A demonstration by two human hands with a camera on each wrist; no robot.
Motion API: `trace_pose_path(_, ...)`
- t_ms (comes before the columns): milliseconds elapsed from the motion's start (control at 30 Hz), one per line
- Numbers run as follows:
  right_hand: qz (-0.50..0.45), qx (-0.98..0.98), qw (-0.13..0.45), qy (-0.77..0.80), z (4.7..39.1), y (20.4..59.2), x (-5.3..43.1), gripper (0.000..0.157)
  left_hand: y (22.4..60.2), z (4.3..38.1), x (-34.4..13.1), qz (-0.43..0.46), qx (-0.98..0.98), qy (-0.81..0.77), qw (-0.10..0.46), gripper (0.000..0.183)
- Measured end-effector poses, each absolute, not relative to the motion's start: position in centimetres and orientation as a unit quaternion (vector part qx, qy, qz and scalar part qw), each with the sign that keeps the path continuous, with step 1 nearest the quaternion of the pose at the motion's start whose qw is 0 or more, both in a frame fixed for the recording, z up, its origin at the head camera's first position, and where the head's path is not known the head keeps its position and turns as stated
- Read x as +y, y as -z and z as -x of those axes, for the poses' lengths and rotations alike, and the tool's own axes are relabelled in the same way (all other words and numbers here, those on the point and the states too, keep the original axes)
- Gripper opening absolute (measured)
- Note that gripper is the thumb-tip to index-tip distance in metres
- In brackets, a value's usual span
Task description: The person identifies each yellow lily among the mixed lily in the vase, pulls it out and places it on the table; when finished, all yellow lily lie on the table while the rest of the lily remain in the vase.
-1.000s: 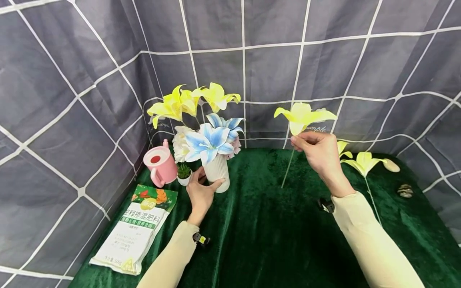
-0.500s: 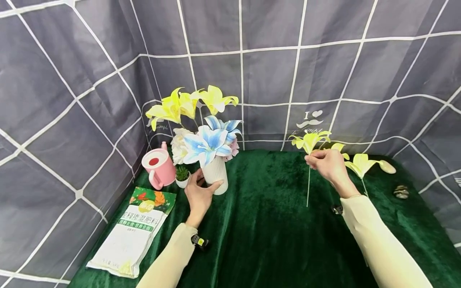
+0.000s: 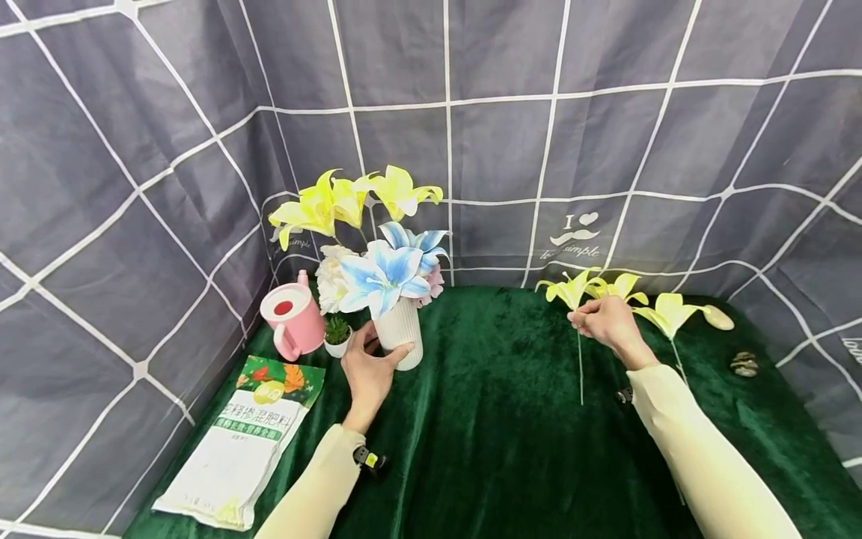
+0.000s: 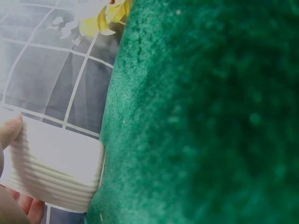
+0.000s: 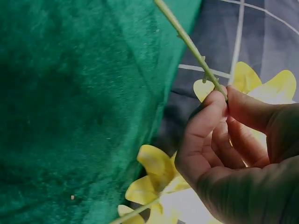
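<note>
My left hand (image 3: 369,374) grips the lower part of a white ribbed vase (image 3: 404,329), thumb on one side and fingers on the other, as the left wrist view shows. The vase stands slightly tilted and carries blue-and-white lilies (image 3: 387,277), taller yellow lilies (image 3: 316,209) and pale blossoms (image 3: 332,278). On the right, my right hand (image 3: 614,326) pinches a yellow lily (image 3: 569,290) just below its bloom between thumb and forefinger. Its thin green stem (image 5: 191,46) points down over the cloth. Two more yellow lilies lie beside this hand, one (image 3: 671,314) partly hidden by the arm.
A pink watering can (image 3: 303,322) and a small potted succulent (image 3: 338,337) stand left of the vase. Nearer lies a fertilizer bag (image 3: 236,449). Stones (image 3: 744,364) rest at far right on the green cloth (image 3: 498,434). A grey checked curtain (image 3: 498,150) hangs behind.
My right hand has gone right and down, bringing the pinched lily low beside the other yellow lilies. The left hand keeps its grip on the vase.
</note>
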State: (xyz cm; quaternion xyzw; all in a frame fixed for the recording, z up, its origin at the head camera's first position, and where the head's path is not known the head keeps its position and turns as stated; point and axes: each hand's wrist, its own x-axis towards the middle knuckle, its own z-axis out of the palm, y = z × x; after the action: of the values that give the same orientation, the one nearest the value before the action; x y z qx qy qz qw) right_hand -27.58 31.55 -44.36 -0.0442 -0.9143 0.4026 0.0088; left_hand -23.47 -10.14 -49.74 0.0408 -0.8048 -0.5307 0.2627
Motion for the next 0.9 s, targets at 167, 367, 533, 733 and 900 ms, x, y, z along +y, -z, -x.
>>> trace_pose_path(167, 0.048, -0.913, -0.009, -0.406, 28.3, 45.2, 31.9, 0.029, 49.8, 23.4, -10.2, -0.037, -0.804, 0.528, 0.272, 0.071)
trace_pose_path(367, 0.060, -0.913, -0.022, -0.403, 29.0, 45.7, 32.2, 0.030, 49.8, 23.6, -10.2, -0.040, -0.806, 0.525, 0.268, 0.070)
trace_pose_path(533, 0.071, -0.907, -0.036, -0.413, 29.4, 45.9, 32.5, 0.032, 49.6, 23.8, -10.0, -0.035, -0.804, 0.530, 0.267, 0.070)
trace_pose_path(733, 0.073, -0.939, 0.010, -0.337, 29.5, 45.2, 33.0, 0.024, 49.7, 23.8, -9.9, -0.036, -0.807, 0.526, 0.265, 0.070)
trace_pose_path(900, 0.072, -0.945, 0.012, -0.318, 29.3, 45.2, 33.2, 0.025, 49.9, 23.5, -10.1, -0.039, -0.805, 0.524, 0.275, 0.070)
